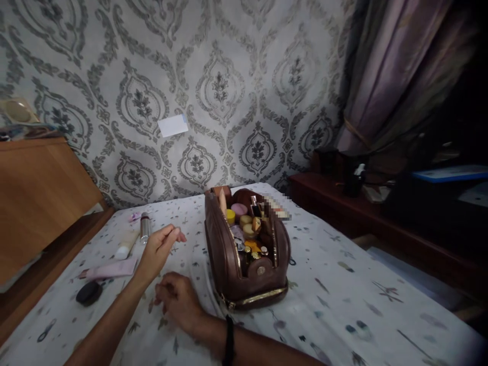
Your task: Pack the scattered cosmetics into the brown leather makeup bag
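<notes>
My left hand (159, 250) hovers over the bed between the laid-out cosmetics and the bag; its fingers are loosely bent, and nothing shows in them. Nearer to me, my right hand (181, 302) has half-curled fingers with a gap between them and appears to hold nothing. A brown leather cosmetic bag (224, 269) stands unzipped right of both hands. Inside are a yellow-lidded jar (231, 217), a pink round container (239, 209) and several small gold-capped items. To the left lie a silver bottle (145, 229), a cream tube (127, 244), a pink tube (110, 269) and a black compact (89, 293).
A patterned white sheet (343, 305) covers the surface. A wooden cabinet (41, 203) borders it on the left. At the right stands a dark red table (324, 198) with a small bottle (356, 180) on it. A pixelated patch lies behind the bag.
</notes>
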Demonstrator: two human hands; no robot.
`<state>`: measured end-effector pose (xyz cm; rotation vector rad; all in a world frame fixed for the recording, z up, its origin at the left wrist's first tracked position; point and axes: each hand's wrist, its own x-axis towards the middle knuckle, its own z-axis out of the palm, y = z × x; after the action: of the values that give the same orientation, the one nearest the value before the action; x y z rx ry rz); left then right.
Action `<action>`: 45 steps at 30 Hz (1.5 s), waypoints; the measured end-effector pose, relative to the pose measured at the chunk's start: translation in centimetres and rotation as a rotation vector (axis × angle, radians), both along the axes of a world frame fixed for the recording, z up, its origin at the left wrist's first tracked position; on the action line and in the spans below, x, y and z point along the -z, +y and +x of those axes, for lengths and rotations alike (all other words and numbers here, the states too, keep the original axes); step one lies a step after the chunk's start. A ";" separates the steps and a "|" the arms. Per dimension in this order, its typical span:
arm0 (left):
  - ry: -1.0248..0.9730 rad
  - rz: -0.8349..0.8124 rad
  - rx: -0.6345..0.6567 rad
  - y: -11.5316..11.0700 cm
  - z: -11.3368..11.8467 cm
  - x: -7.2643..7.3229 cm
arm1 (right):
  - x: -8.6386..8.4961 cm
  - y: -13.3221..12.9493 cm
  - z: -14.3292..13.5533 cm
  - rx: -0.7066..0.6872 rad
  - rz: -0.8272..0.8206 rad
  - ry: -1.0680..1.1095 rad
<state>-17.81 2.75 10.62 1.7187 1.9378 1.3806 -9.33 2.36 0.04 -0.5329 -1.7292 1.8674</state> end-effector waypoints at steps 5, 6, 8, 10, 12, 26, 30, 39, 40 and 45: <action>0.006 -0.093 -0.094 -3.1 -3.8 4.8 | 0.0 0.4 0.1 0.010 0.148 0.023; 0.014 -0.112 -0.113 -3.7 -4.2 5.5 | 0.1 0.5 0.2 0.002 0.156 0.028; 0.036 -0.163 -0.126 -4.6 -4.8 6.5 | 0.2 0.6 0.2 -0.036 0.158 0.039; 0.077 -0.216 -0.115 -5.1 -5.1 7.0 | 0.3 0.7 0.2 -0.068 0.142 0.042; 0.133 -0.251 -0.104 -5.3 -5.4 7.2 | 0.2 0.7 0.3 -0.073 0.133 0.034; 0.536 -0.287 -0.042 -5.9 -5.7 7.4 | -0.6 0.6 0.5 -0.078 0.160 0.025; 0.554 -0.300 -0.043 -5.8 -5.7 7.4 | -0.5 0.5 0.4 -0.066 0.157 0.030; 0.635 -0.243 -0.420 -4.9 -7.4 7.2 | -0.3 0.4 0.4 -0.062 0.103 0.027; 0.644 -0.249 -0.473 -4.5 -7.9 6.9 | -0.3 0.4 0.4 -0.061 0.096 0.026; 0.615 -0.426 -0.650 -1.6 -9.9 5.2 | -0.3 0.3 0.4 -0.053 0.077 0.032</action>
<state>-27.74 1.11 5.40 1.4568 3.0382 0.4716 -8.92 2.64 0.33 -0.4288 -1.8024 1.8275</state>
